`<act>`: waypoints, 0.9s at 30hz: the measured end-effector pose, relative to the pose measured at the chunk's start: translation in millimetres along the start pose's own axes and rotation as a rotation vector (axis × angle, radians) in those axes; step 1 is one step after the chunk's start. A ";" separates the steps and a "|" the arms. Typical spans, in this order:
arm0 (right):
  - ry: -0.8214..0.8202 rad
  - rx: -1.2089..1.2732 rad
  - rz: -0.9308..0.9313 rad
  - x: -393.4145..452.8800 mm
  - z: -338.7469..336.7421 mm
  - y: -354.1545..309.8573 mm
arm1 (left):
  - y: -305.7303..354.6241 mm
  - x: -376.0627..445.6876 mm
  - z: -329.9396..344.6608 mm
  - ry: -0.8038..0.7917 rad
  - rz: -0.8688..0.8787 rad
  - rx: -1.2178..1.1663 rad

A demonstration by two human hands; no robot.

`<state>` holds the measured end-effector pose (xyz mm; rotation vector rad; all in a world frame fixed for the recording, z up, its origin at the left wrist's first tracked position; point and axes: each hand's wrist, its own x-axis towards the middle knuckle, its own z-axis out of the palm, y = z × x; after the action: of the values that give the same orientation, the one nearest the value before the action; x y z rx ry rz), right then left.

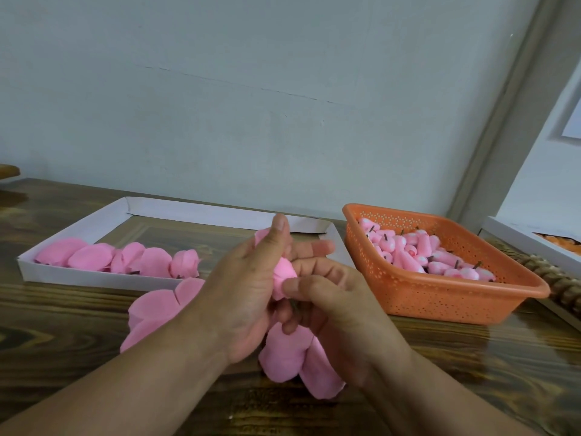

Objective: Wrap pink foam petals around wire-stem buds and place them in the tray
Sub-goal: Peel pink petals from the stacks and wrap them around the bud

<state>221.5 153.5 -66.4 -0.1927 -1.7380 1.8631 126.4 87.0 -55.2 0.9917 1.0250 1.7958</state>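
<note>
Both hands meet above the wooden table, in front of the white tray (pixel 75 234). My left hand (pixel 248 287) curls round a pink foam bud (pixel 283 275) with a petal against it, thumb pointing up. My right hand (pixel 333 309) pinches the bud's lower part, where a dark wire stem (pixel 295 305) shows. Loose pink foam petals lie under the hands, one pile (pixel 154 313) to the left and another (pixel 292 357) below. Several wrapped pink flowers (pixel 125 258) line the tray's near side.
An orange perforated basket (pixel 440 297) on the right holds several pink buds (pixel 424 253) with wire stems. A second white tray (pixel 522 240) with orange pieces sits at the far right, beside a carved wooden edge (pixel 556 278). The wall stands close behind.
</note>
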 end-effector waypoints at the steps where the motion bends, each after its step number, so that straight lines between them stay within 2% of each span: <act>1: -0.002 -0.065 -0.013 -0.2 -1.3 -1.8 | 0.6 0.7 -0.2 0.011 0.013 0.003; 5: 0.019 -0.284 -0.097 0.2 -8.8 -15.7 | 1.8 5.0 -3.5 0.090 0.062 -0.014; 9: 0.330 -0.342 -0.172 10.6 -41.5 -28.7 | 2.9 12.2 -8.8 0.282 0.130 0.082; 11: 0.384 -0.476 -0.120 14.6 -61.0 -34.6 | 3.8 12.7 -9.3 0.334 0.149 0.123; 15: 0.266 -0.759 0.045 16.6 -82.1 -35.8 | 2.0 10.9 -9.1 0.370 0.127 0.155; 18: 0.192 -0.932 0.099 17.4 -82.3 -31.8 | 2.4 12.9 -10.1 0.386 0.101 0.173; 23: 0.112 -1.198 -0.033 19.0 -66.0 -11.8 | 5.0 17.4 -15.9 0.433 0.090 0.189; 27: 0.111 -1.276 -0.078 23.0 -62.7 -1.2 | 4.3 17.5 -17.4 0.416 0.085 0.221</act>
<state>232.9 219.4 -67.8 -0.6604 -2.5208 0.4285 103.5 97.1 -53.5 0.8149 1.4814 2.0424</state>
